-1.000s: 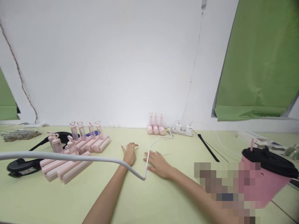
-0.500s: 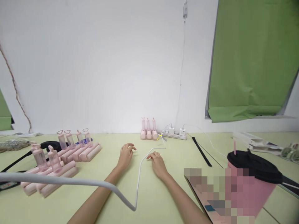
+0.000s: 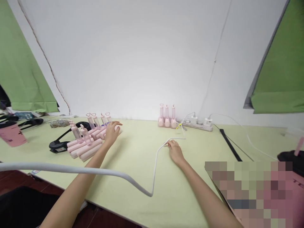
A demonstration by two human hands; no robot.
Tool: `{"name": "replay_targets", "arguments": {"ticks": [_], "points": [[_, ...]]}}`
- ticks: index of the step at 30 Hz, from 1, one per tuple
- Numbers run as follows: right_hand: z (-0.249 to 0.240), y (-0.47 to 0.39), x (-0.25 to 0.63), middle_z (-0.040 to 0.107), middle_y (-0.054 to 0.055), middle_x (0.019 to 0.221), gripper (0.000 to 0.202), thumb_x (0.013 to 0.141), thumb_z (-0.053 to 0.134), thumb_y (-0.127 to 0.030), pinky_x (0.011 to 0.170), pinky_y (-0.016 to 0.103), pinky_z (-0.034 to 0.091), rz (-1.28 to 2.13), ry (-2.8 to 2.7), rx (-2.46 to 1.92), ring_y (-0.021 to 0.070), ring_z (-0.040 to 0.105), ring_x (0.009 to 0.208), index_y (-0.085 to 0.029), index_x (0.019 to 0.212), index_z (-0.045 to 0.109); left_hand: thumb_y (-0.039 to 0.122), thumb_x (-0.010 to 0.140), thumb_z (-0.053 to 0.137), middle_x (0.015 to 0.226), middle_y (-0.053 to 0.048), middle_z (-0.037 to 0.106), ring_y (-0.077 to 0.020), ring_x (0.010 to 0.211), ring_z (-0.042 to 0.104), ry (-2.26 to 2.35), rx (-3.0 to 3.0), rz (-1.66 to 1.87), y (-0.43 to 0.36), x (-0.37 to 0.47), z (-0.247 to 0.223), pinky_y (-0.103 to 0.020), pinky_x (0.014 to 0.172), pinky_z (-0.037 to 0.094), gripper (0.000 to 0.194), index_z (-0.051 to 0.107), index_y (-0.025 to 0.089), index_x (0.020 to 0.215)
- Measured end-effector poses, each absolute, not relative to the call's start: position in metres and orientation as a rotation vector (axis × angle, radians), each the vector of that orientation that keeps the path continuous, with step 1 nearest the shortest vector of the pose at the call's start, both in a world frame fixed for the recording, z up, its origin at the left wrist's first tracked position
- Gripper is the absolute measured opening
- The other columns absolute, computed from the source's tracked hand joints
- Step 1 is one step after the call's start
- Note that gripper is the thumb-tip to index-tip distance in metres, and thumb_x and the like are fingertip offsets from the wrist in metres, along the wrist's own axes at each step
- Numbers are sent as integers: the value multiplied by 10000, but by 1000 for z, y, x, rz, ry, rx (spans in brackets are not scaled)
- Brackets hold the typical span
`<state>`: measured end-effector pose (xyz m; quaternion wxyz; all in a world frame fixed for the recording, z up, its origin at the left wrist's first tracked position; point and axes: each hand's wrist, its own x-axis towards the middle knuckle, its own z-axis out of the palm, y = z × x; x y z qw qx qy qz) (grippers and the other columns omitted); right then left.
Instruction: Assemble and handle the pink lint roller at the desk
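Observation:
My left hand (image 3: 112,133) is over the right end of the rear row of pink cylinders, its fingers apart; whether it touches them I cannot tell. Clear pink tubes with heart-shaped or narrow tops stand upright on that row, and a front row of pink cylinders (image 3: 89,149) lies nearer me with two more upright tubes (image 3: 85,134). My right hand (image 3: 175,150) rests over the table's middle, fingers loosely bent and apart, holding nothing visible. Beyond it, three pink pieces with upright tubes (image 3: 167,116) stand against the wall.
A white cable (image 3: 155,167) crosses the foreground. A power strip (image 3: 198,126) with chargers lies by the wall, near a black strap (image 3: 230,145). Pink cups stand at far left (image 3: 13,134) and right (image 3: 298,186). A black headband-like object (image 3: 58,145) lies left of the cylinders.
The view has swung left. My left hand has moved left from the table's middle to the rear row of pink cylinders. My right hand stays near the middle.

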<state>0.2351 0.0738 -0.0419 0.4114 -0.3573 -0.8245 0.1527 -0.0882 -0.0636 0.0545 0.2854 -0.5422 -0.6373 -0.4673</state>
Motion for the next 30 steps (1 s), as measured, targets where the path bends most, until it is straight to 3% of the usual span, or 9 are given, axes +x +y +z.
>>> {"name": "replay_targets", "arguments": {"ticks": [3, 6, 9, 13, 17, 20, 24, 27, 30], "points": [[-43, 73, 234, 539, 51, 946, 345, 845, 326, -40, 857, 259, 312, 453, -2023, -911, 154, 442, 934, -176, 960, 622, 187, 726, 450, 1070, -81, 580, -196, 1021, 513, -2007, -1478, -1531, -40, -83, 59, -347, 925, 367, 322, 594, 144, 1011], [-44, 74, 235, 540, 54, 987, 338, 841, 329, -42, 895, 266, 307, 471, -1977, -906, 154, 443, 961, -165, 997, 603, 206, 746, 478, 1115, -113, 567, -176, 967, 548, -2250, -1459, -1689, -2, -59, 56, -299, 803, 428, 462, 447, 112, 1197], [-46, 77, 236, 531, 48, 970, 327, 830, 343, -40, 898, 266, 311, 477, -1990, -886, 150, 447, 958, -171, 990, 596, 191, 739, 517, 1136, -146, 543, -200, 964, 544, -2315, -1500, -1612, 35, -28, 46, -325, 804, 423, 517, 395, 85, 1230], [-47, 82, 236, 530, 41, 955, 291, 806, 389, -40, 893, 264, 319, 492, -2030, -891, 148, 453, 958, -171, 938, 613, 160, 738, 517, 1231, -164, 446, -287, 1162, 393, -2134, -1407, -1232, 48, -2, 42, -441, 952, 305, 525, 404, 109, 1248], [-47, 83, 235, 547, 29, 953, 280, 780, 422, -33, 890, 264, 311, 480, -2070, -894, 150, 455, 976, -184, 870, 640, 157, 736, 525, 1158, -115, 490, -285, 1132, 409, -1836, -1555, -537, -12, -5, 61, -467, 997, 244, 361, 544, 161, 1097], [-46, 82, 234, 551, 22, 961, 279, 782, 424, -38, 883, 269, 303, 472, -2075, -882, 150, 457, 988, -189, 853, 647, 260, 744, 547, 1086, -52, 535, -269, 1066, 457, -1775, -1498, -353, -100, -14, 88, -482, 974, 276, 244, 597, 196, 974], [-45, 80, 234, 554, 23, 986, 267, 804, 420, -54, 872, 292, 287, 468, -2082, -908, 158, 460, 986, -185, 855, 647, 357, 763, 478, 1183, -50, 489, -311, 1167, 388, -1705, -1132, -220, -204, -58, 121, -524, 966, 270, 390, 541, 186, 1107], [-44, 78, 235, 559, 27, 1003, 257, 828, 421, -78, 882, 303, 272, 468, -2106, -922, 163, 450, 1000, -188, 857, 651, 439, 661, 581, 1183, -35, 500, -319, 1123, 419, -1979, -1145, -62, -234, -115, 124, -571, 906, 312, 528, 521, 209, 1133], [-43, 76, 236, 554, 36, 1022, 245, 838, 427, -102, 880, 304, 271, 425, -2148, -937, 170, 432, 1018, -197, 869, 651, 394, 643, 624, 1186, -50, 463, -244, 1093, 436, -2039, -1379, -67, -225, -160, 112, -429, 943, 356, 486, 540, 184, 1072]]}}
